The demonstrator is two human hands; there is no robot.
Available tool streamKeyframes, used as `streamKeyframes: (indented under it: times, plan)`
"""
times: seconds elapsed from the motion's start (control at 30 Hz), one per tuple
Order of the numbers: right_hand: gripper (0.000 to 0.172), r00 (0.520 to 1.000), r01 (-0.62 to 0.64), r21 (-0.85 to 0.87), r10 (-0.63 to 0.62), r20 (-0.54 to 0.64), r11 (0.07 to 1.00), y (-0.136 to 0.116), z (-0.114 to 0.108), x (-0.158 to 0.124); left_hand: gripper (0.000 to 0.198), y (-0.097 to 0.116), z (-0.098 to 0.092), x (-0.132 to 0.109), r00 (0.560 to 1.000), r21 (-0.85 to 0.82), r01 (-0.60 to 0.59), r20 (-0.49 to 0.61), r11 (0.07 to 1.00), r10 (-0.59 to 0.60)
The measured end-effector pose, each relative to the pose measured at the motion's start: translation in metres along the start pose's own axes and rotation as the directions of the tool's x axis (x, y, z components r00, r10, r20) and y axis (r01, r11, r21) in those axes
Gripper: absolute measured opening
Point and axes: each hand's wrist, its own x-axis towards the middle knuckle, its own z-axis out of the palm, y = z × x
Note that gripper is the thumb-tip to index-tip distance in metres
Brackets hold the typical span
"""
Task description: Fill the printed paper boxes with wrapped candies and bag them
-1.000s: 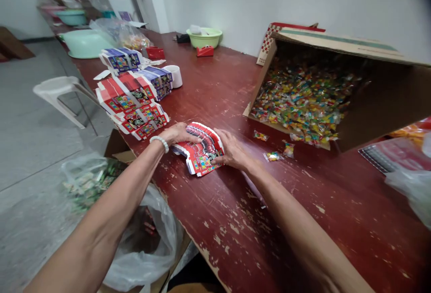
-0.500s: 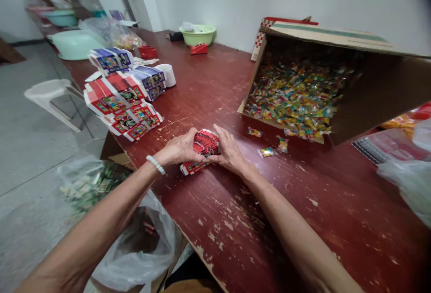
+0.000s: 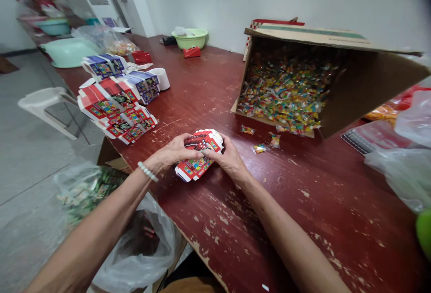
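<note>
A stack of flattened red candy boxes (image 3: 196,165) with colourful print sits on the dark red table, tilted and slightly fanned out. My left hand (image 3: 172,153), with a beaded bracelet (image 3: 147,171) at the wrist, wraps around its left side. From the other side my right hand (image 3: 230,156) grips the stack's right end, and the two thumbs meet on top. Parts of both hands' fingers are hidden behind the boxes. To the left stand banded bundles of red flat boxes (image 3: 112,99) and purple ones (image 3: 143,85).
A tipped cardboard box (image 3: 367,91) full of wrapped candies (image 3: 283,91) lies at the right. Several loose candies (image 3: 259,148) are near its opening. A white cup (image 3: 162,79), a red tape dispenser (image 3: 191,52) and a green basin (image 3: 191,39) stand farther back. Plastic bags (image 3: 134,257) hang below the table's left edge.
The stack of red boxes has turned and spread in my hands, so more printed faces show. Both hands have shifted their hold around it. The view has moved slightly right.
</note>
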Motion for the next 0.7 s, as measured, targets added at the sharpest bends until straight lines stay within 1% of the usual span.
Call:
streamKeyframes:
  times: [0.1,0.17,0.27,0.43,0.5,0.57,0.63,0.7]
  plan:
    - [0.067,1.000,0.005,0.105,-0.005,-0.005,0.995,-0.006,0.000,-0.006,0.064,0.002,0.006,-0.006,0.996,-0.203,0.077,0.055,0.976,-0.067]
    - [0.060,0.999,-0.024,0.157,0.020,0.027,0.987,-0.006,-0.002,-0.008,0.061,0.003,0.007,-0.009,0.990,-0.278,0.123,0.098,0.953,-0.099]
    - [0.054,0.995,-0.073,0.239,0.053,0.087,0.968,-0.006,-0.008,-0.011,0.056,0.002,0.006,-0.013,0.984,-0.348,0.149,0.141,0.925,-0.105]
    - [0.049,0.985,-0.147,0.385,0.101,0.138,0.911,-0.009,-0.015,-0.017,0.055,0.000,0.005,-0.018,0.979,-0.413,0.177,0.171,0.894,-0.115]
    - [0.052,0.988,-0.134,0.399,0.092,0.123,0.907,-0.010,-0.016,-0.020,0.053,0.000,0.006,-0.019,0.980,-0.427,0.165,0.170,0.889,-0.101]
    - [0.061,0.993,-0.115,0.396,0.089,0.083,0.911,-0.010,-0.016,-0.023,0.050,0.000,0.008,-0.021,0.981,-0.434,0.155,0.170,0.888,-0.089]
    - [0.069,0.995,-0.102,0.380,0.099,0.027,0.919,-0.010,-0.015,-0.026,0.048,0.002,0.010,-0.022,0.984,-0.435,0.148,0.158,0.888,-0.087]
    - [0.071,0.993,-0.085,0.351,0.109,-0.048,0.933,-0.011,-0.015,-0.029,0.049,0.004,0.013,-0.023,0.986,-0.431,0.147,0.133,0.890,-0.099]
